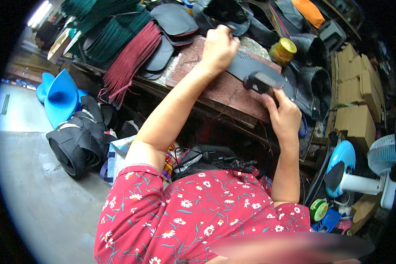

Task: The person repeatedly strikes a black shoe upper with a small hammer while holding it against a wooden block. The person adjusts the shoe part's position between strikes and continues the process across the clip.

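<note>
A dark grey flat piece with small holes in it (246, 66), shaped like a shoe sole, lies on a reddish-brown board (207, 88). My left hand (220, 49) is closed at the piece's far left end. A small dark bit shows at its fingertips, but what it grips is hidden. My right hand (285, 115) holds a black, glossy, blocky object (260, 82) between thumb and fingers, over the near right part of the grey piece. The exact kind of that object cannot be made out.
Stacked dark soles (174, 20), a maroon bundle of cords (134, 55) and dark green bundles (114, 35) are at the left. A yellow spool (284, 49) stands behind the board. Cardboard boxes (354, 88) and a blue-and-white fan (361, 182) are at the right.
</note>
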The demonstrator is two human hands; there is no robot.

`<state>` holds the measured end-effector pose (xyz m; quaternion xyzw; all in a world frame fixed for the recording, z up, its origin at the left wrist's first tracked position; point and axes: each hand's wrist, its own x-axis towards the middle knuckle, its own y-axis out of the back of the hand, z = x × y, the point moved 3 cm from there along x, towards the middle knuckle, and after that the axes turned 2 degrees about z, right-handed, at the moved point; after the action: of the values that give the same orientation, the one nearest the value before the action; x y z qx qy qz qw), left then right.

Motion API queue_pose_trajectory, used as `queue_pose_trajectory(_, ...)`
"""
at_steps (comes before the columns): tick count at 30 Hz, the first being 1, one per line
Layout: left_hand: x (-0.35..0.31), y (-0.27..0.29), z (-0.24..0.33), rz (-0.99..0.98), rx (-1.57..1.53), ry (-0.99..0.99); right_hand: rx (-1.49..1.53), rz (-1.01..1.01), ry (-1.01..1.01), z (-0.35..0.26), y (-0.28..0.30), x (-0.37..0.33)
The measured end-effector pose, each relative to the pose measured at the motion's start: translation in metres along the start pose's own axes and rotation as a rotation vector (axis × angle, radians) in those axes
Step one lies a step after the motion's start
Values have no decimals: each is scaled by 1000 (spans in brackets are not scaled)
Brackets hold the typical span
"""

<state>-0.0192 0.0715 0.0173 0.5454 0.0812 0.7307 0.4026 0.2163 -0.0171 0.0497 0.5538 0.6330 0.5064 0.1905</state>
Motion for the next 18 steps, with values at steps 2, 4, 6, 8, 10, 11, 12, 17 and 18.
queue_pose_trajectory(2, 1, 3, 2, -119, 99, -90, -5, 38, 123, -11, 2, -1)
queue_pose_trajectory(4, 0, 3, 2, -315, 69, -46, 20, 99, 192, -17, 4, 0)
queue_pose_trajectory(6, 2, 8, 4, -380, 104, -56, 80, 149, 301, -21, 6, 2)
queue_pose_trajectory(8, 3, 14, 7, -378, 173, -99, 2, 103, 360, -22, 3, 4)
queue_pose_trajectory(10, 3, 22, 10, -326, 155, -89, -9, 128, 437, -23, 1, 5)
queue_pose_trajectory(11, 2, 27, 12, -314, 130, -55, -45, 121, 446, -22, 0, 5)
queue_pose_trajectory(12, 2, 32, 13, -318, 80, -9, -71, 121, 447, -22, -2, 6)
queue_pose_trajectory(17, 15, 85, 20, 80, -77, -97, -67, 87, 364, -17, -10, 13)
queue_pose_trajectory(18, 20, 102, 16, 238, -94, -156, -35, 90, 377, -16, -10, 14)
